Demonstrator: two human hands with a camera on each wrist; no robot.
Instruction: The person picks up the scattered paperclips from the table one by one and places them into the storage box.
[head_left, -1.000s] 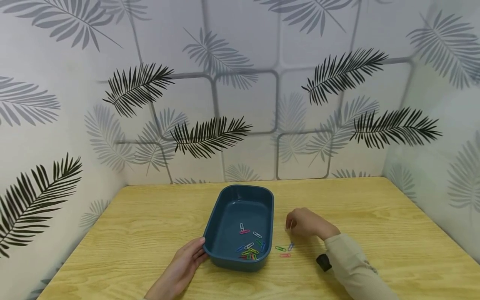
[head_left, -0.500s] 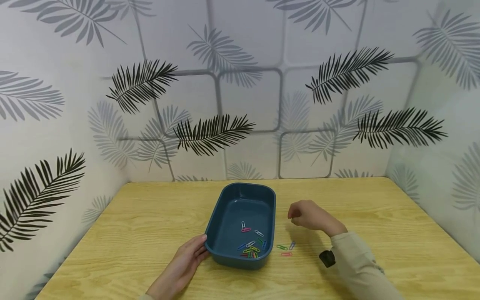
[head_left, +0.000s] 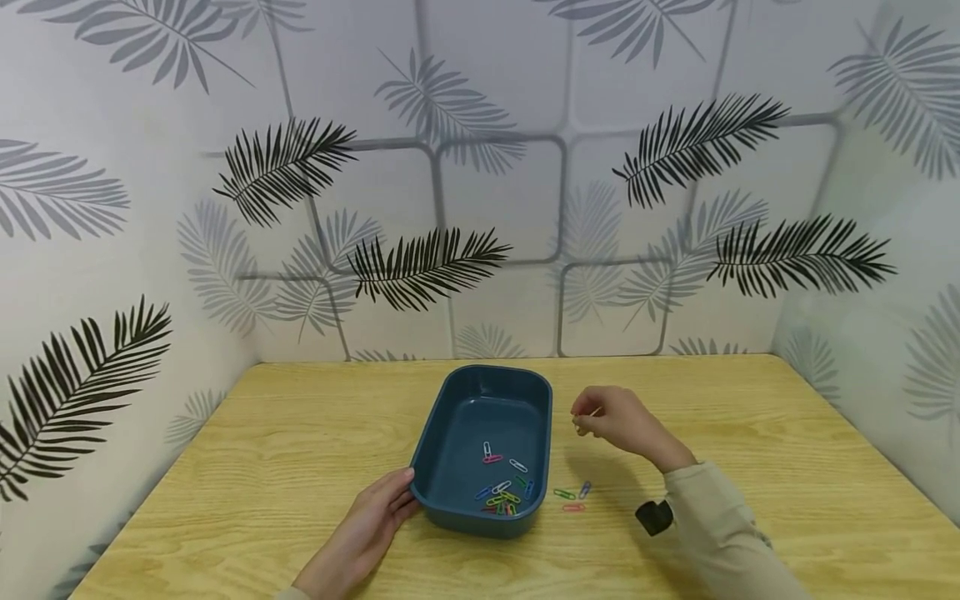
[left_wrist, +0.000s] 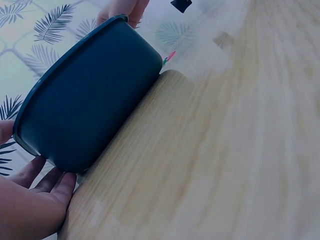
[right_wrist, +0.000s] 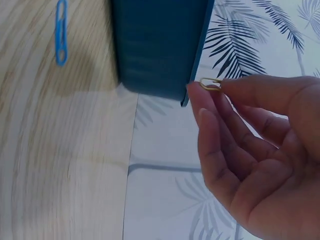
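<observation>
A dark blue plastic bin (head_left: 480, 525) stands on the table, with several coloured paper clips (head_left: 510, 497) lying toward its near end. At its near left corner, my left hand (head_left: 372, 517) holds the bin, thumb at the rim and fingers against the outer wall. My right hand (head_left: 618, 419) is raised to the right of the bin. Between thumb and fingertip it pinches a yellow paper clip (right_wrist: 210, 85), seen best in the right wrist view. On the table beside the bin lie a green paper clip (head_left: 565, 494), a pink paper clip (head_left: 573, 507) and a blue paper clip (head_left: 585, 490).
The wooden table (head_left: 300, 442) meets a leaf-patterned wall (head_left: 495, 317) at the back, with side walls left and right. A small black object (head_left: 654, 517) is at the right forearm, beside the beige sleeve (head_left: 712, 508).
My right hand has lifted off the table beside the bin, and a yellow paper clip now shows in its pinch. The left hand keeps its place on the bin. The view shifted slightly.
</observation>
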